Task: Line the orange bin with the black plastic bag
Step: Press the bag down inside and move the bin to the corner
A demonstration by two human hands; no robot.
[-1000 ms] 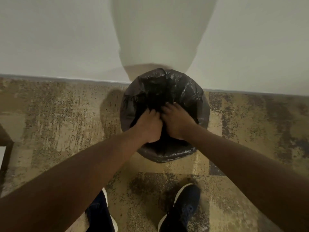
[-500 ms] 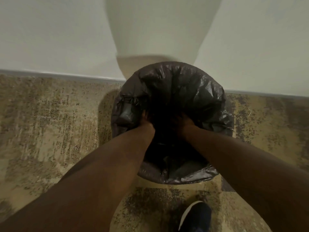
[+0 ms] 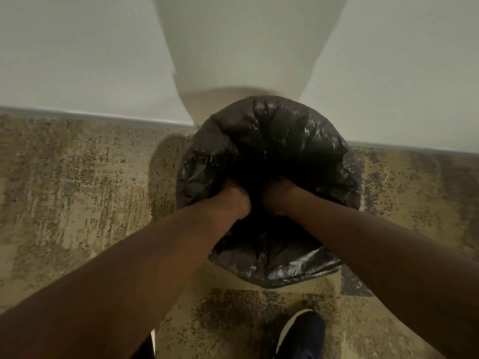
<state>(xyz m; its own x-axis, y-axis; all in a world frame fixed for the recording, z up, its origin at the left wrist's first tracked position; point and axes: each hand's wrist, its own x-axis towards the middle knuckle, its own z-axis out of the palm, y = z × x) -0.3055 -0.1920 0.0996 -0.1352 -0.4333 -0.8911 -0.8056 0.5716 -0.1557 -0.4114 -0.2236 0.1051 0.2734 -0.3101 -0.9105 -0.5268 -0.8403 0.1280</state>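
The black plastic bag [image 3: 290, 136] is draped over the whole round bin, which stands on the carpet against the wall; none of the bin's orange surface shows. Both my hands reach down into the bag's dark middle. My left hand [image 3: 234, 200] is curled into a fist inside the opening, left of centre. My right hand [image 3: 278, 196] sits beside it, right of centre, with its fingers buried in the plastic. Whether either hand grips the bag is hidden by the dark hollow.
A white wall [image 3: 77, 60] with a grey baseboard [image 3: 90, 116] runs behind the bin. Patterned beige and grey carpet [image 3: 77, 203] covers the floor. My dark shoe [image 3: 302, 335] stands just in front of the bin.
My hands have pushed from the top of the bag down into its middle, and the view has come closer to the bin. In the last half second the hands barely moved.
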